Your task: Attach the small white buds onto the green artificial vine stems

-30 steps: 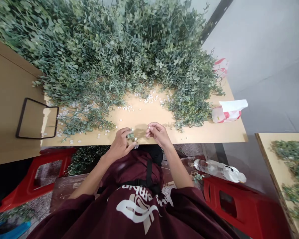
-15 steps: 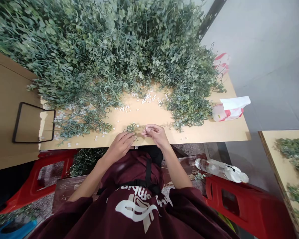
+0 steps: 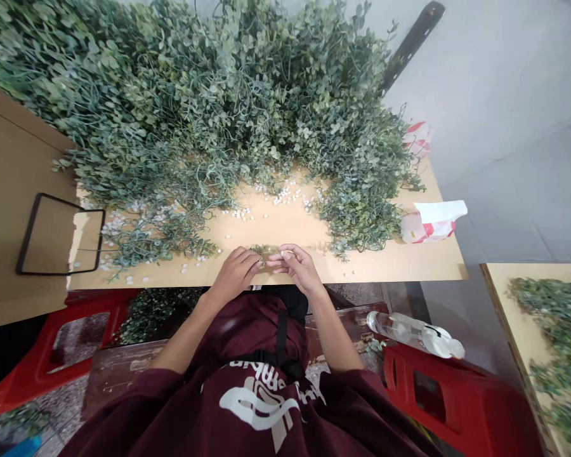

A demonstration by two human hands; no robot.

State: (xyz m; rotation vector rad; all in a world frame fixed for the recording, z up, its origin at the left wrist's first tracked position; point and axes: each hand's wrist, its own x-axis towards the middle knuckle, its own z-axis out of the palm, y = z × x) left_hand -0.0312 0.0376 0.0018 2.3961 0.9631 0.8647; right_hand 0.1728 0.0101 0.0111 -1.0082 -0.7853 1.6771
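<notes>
My left hand [image 3: 236, 273] is at the front edge of the table, its fingers closed on a small artificial green sprig [image 3: 259, 249] that is mostly hidden by the fingers. Close to its right, my right hand [image 3: 302, 269] pinches a tiny white piece [image 3: 285, 252] between thumb and forefinger, with the other fingers loosely curled toward the sprig. Small white pieces [image 3: 286, 194] lie scattered beyond the hands. To the left rests a bunch of loose green sprigs [image 3: 159, 238] among more white pieces.
A large heap of artificial foliage [image 3: 209, 95] covers the back of the wooden table [image 3: 276, 228]. A cardboard box [image 3: 9, 203] and black wire frame [image 3: 71, 271] stand left. Tissue packet [image 3: 428, 223] sits right; a bottle [image 3: 416, 333] lies near the red stool [image 3: 461, 400].
My left hand has drawn its sprig lower behind the fingers. My right hand stays pinched beside it, slightly lower in the picture. The camera view has shifted a little.
</notes>
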